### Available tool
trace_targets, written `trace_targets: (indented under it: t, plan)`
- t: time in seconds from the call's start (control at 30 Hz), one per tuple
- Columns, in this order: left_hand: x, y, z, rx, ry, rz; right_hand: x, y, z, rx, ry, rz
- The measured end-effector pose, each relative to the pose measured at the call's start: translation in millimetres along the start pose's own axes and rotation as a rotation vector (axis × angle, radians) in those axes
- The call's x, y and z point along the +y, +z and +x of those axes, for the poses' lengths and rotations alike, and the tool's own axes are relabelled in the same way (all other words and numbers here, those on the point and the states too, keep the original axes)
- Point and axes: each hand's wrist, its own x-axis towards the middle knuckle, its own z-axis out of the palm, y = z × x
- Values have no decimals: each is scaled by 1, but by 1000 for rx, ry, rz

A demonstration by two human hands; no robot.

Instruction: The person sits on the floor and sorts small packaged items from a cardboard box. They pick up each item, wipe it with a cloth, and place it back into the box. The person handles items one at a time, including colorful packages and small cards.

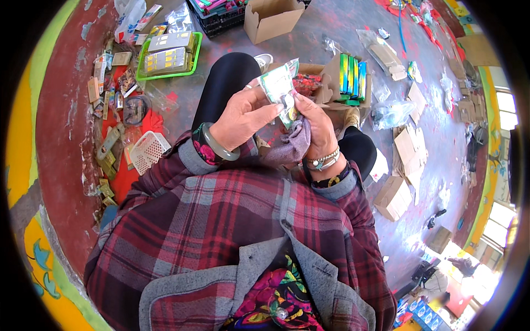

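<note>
In front of my lap, a small clear packet with a green and white printed card (pixel 276 85) is held up between both hands. My left hand (pixel 240 118) pinches its left side between thumb and fingers. On its lower right side the thumb of my right hand (pixel 321 132) presses, beside a small dark and yellowish piece that I cannot make out. A greyish-purple cloth (pixel 293 143) hangs bunched under the packet, against my right palm. Just beyond my hands, red items (pixel 307 83) lie in an open carton.
A cardboard box (pixel 331 77) beyond my right hand holds green, yellow and blue packs (pixel 352 77). At left are a green tray (pixel 197 55) of packaged goods and a white plastic basket (pixel 148 153). Farther off stands an open carton (pixel 270 22). Flattened cardboard (pixel 411 151) litters the floor at right.
</note>
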Motion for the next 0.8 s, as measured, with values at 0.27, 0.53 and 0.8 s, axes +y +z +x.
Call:
trace_targets:
  t: [0.27, 0.53, 0.8]
  plan:
    - [1, 6, -1, 55, 147, 276, 0, 3, -3, -127, 116, 158]
    - [17, 18, 1, 81, 364, 627, 4, 14, -7, -47, 29, -89]
    - [20, 17, 0, 75, 376, 735, 2, 15, -8, -46, -105, -400]
